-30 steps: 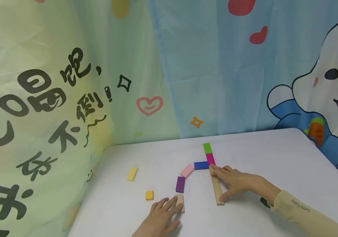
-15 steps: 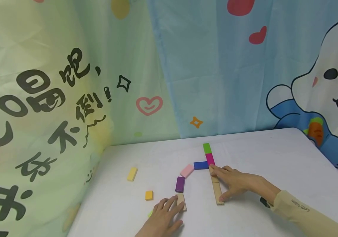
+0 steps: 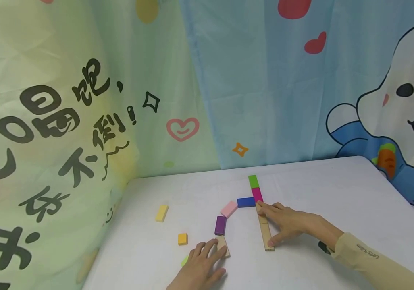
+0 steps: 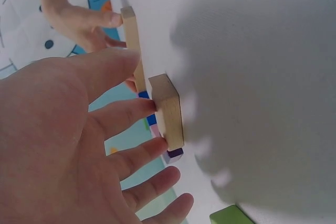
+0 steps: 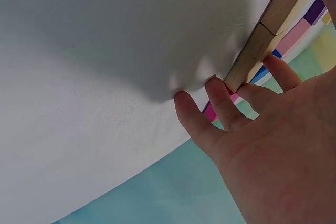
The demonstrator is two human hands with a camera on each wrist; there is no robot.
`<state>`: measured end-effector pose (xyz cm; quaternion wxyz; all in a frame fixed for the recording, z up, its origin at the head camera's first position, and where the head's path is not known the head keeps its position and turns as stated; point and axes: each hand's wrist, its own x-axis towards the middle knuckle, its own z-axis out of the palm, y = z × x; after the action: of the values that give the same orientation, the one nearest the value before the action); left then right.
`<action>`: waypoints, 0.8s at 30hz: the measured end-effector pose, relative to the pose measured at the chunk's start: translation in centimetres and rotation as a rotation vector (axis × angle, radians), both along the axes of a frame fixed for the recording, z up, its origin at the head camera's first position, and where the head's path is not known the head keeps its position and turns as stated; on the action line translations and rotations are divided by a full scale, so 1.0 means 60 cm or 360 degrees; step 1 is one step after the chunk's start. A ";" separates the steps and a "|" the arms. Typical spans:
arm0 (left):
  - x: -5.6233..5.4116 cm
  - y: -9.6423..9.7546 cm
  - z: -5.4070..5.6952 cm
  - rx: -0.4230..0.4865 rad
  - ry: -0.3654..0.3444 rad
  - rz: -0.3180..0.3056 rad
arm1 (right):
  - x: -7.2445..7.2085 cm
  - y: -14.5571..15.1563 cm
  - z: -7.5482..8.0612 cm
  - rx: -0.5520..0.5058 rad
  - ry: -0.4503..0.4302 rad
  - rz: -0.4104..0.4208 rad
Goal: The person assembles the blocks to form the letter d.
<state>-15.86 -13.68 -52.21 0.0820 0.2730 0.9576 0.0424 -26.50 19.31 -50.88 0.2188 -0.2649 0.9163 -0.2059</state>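
Observation:
My left hand [image 3: 201, 264] touches the top of a plain wooden block [image 4: 171, 119] with its fingertips, fingers spread and thumb held off to the side. Just beyond that block lies a purple block [image 3: 220, 225], followed by a pink block [image 3: 229, 208] and a blue block [image 3: 246, 202] in a curve. The blue one meets a straight row of a green block [image 3: 253, 181], a magenta block [image 3: 258, 195] and plain wooden blocks [image 3: 266, 237]. On the wooden part of this row rests my right hand [image 3: 290, 223], fingers at the far part and thumb near the close end.
A pale yellow block [image 3: 161, 213] and a small orange-yellow block [image 3: 182, 239] lie to the left on the white table [image 3: 323, 185]. A lime green block [image 4: 231, 215] is partly hidden behind my left hand in the head view. A printed curtain [image 3: 243, 88] hangs behind.
My left hand has shifted slightly right and away from me, turning the wooden block so its near end swings right. The lime block has come into view. My right hand stays put.

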 end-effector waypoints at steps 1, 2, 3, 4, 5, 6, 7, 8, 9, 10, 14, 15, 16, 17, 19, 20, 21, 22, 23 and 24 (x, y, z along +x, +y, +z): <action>0.000 0.000 0.001 0.0004 0.0009 -0.0006 | 0.000 0.000 0.000 0.0003 -0.0001 -0.0001; 0.001 0.001 0.001 0.0008 0.0017 -0.0012 | 0.000 0.000 0.000 0.0004 -0.0003 -0.0002; 0.001 0.001 0.001 0.0010 0.0029 -0.0016 | 0.000 0.000 0.000 0.0006 -0.0004 -0.0003; 0.001 0.001 0.001 0.0014 0.0045 -0.0023 | 0.000 0.000 0.000 0.0008 -0.0004 -0.0004; 0.001 0.002 0.002 0.0011 0.0041 -0.0017 | 0.000 0.000 0.000 0.0007 -0.0001 -0.0005; 0.002 0.002 0.001 0.0017 0.0057 -0.0026 | 0.000 0.000 0.000 0.0007 0.0001 -0.0004; 0.002 0.002 0.000 0.0021 0.0065 -0.0029 | 0.000 -0.001 0.000 0.0007 0.0003 -0.0003; 0.002 0.002 -0.001 0.0027 0.0086 -0.0039 | 0.000 -0.001 0.000 0.0005 0.0004 -0.0002; 0.002 0.002 -0.003 0.0031 0.0105 -0.0047 | 0.000 -0.001 -0.001 0.0005 0.0007 -0.0001; 0.001 0.003 -0.004 0.0033 0.0109 -0.0049 | 0.000 -0.001 -0.001 0.0004 0.0007 -0.0001; 0.000 0.004 -0.009 0.0040 0.0126 -0.0059 | 0.000 -0.001 -0.002 0.0003 0.0001 -0.0005; 0.000 0.004 -0.009 0.0041 0.0122 -0.0056 | 0.000 -0.001 -0.002 0.0003 0.0001 -0.0007; 0.000 0.004 -0.009 0.0041 0.0118 -0.0054 | 0.000 -0.001 -0.002 0.0003 -0.0001 -0.0009; 0.001 0.004 -0.009 0.0045 0.0117 -0.0054 | -0.001 -0.001 -0.002 0.0004 0.0000 -0.0008; 0.001 0.005 -0.008 0.0035 0.0101 -0.0042 | -0.001 -0.001 -0.002 0.0008 0.0002 -0.0007; 0.001 0.006 -0.008 0.0036 0.0091 -0.0036 | -0.001 -0.001 -0.002 0.0010 0.0005 -0.0007; 0.000 0.007 -0.007 0.0031 0.0078 -0.0028 | -0.001 -0.001 -0.002 0.0013 0.0004 -0.0007; 0.000 0.008 -0.006 0.0027 0.0067 -0.0022 | -0.001 -0.001 -0.002 0.0015 0.0004 -0.0007; 0.000 0.008 -0.006 0.0024 0.0056 -0.0015 | -0.001 -0.001 -0.001 0.0015 0.0004 -0.0004; 0.000 0.009 -0.005 0.0016 0.0043 -0.0008 | -0.001 -0.001 -0.001 0.0016 0.0004 -0.0005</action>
<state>-15.89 -13.13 -52.52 0.0678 0.2762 0.9577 0.0432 -26.57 19.26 -50.94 0.2186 -0.2627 0.9179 -0.2014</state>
